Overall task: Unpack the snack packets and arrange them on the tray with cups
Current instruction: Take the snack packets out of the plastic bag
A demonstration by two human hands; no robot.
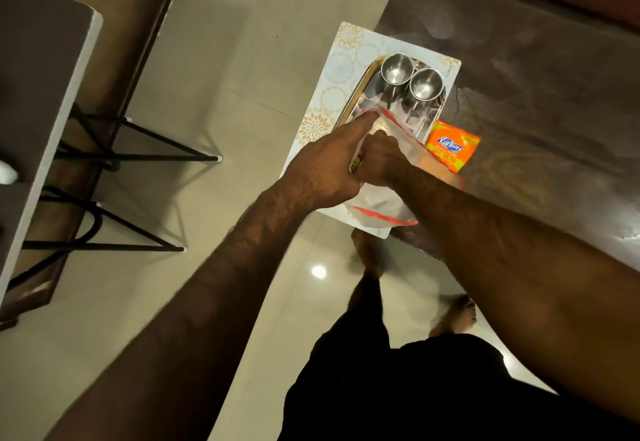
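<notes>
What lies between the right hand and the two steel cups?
Head view: the red-edged clear bag, lying over the steel tray, sits between right hand and cups.

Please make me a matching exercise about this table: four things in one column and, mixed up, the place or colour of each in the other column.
Things:
1. two cups
2. orange packet
3. clear bag
4. placemat

Place or colour:
a. lies under the tray
b. has a red stripe
c. stand on the tray
d. lies on the dark table, beside the tray

Pairs: 1c, 2d, 3b, 4a.
</notes>
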